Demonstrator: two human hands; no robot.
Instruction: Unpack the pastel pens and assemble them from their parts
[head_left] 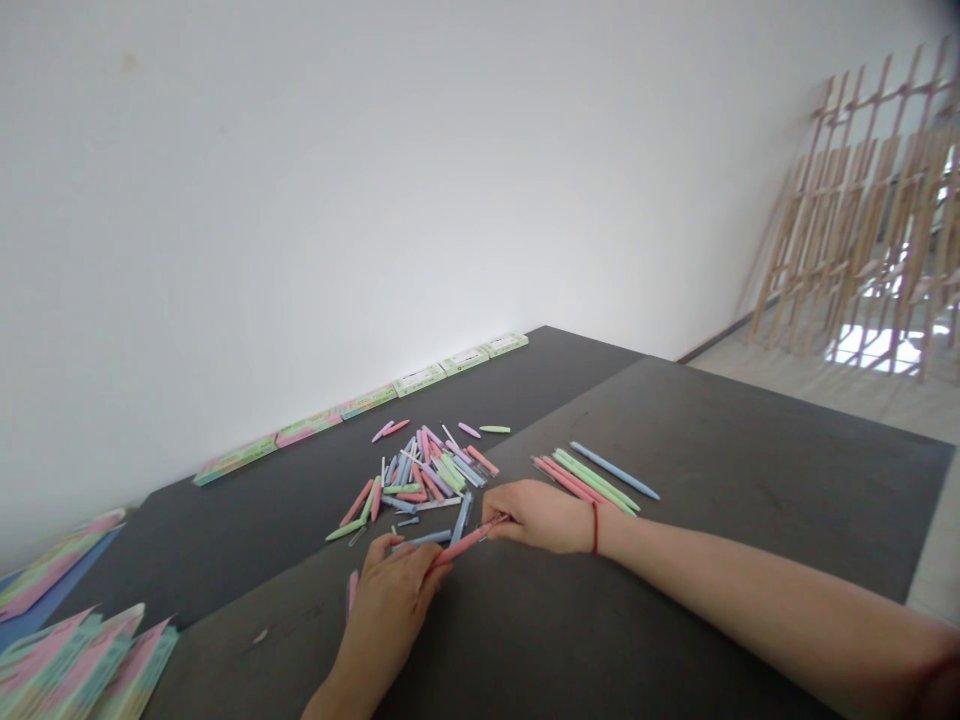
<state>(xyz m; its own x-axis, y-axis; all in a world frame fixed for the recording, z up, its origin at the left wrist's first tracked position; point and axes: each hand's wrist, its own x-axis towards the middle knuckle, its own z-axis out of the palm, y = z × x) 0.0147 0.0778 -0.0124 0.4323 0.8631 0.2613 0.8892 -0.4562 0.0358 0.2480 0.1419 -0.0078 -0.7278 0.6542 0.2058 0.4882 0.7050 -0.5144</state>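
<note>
Between my two hands is a red pen (466, 544), held just above the dark table. My left hand (394, 590) pinches its near-left end. At its other end, my right hand (531, 513) grips the tip between thumb and fingers; a red cord circles that wrist. Beyond them lies a loose pile of coloured pen parts (431, 470) in red, blue, green, purple and white. To the right of my right hand, several whole pens lie side by side: red pens (566, 478), green pens (598, 482) and a blue pen (615, 471).
Flat printed boxes (420, 380) line the wall edge of the table (720, 480). Pastel packages (112, 665) are stacked at the lower left, with another package (60, 565) on something blue behind. A wooden lattice rack (862, 220) leans at the far right.
</note>
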